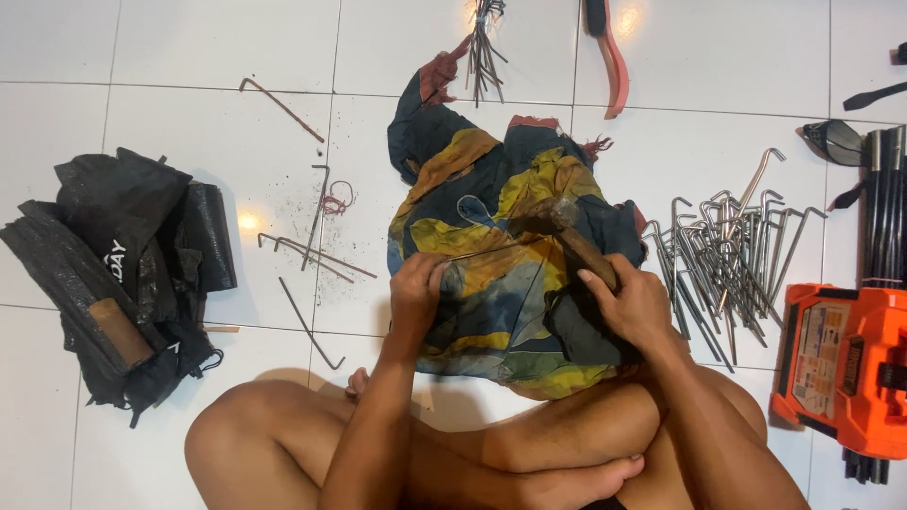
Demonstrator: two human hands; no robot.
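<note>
- The right hand (635, 304) is wrapped tight around the wooden handle of a hammer (567, 234), whose metal head lies over the cloth, up and to the left of the fist.
- The left hand (416, 291) has its fingers pinched together on one end of a thin metal stake (491, 249), which runs across the cloth toward the hammer head.
- Both hands rest on a crumpled cloth (491, 283) of dark blue, yellow and green, bunched on the white tiled floor (189, 47) just ahead of the person's crossed bare legs.
- To the right of the cloth lies a heap of grey hooked stakes (727, 255), close beside the right hand.
- Further right stand an orange tool case (841, 364) and a bundle of dark poles (883, 198).
- To the left of the cloth several bent rusty stakes (316, 250) lie scattered on the tiles.
- Well off to the left sits a pile of folded black fabric (123, 274).
- At the top edge are a bundle of thin rods (484, 47) and red-handled pliers (612, 66).
</note>
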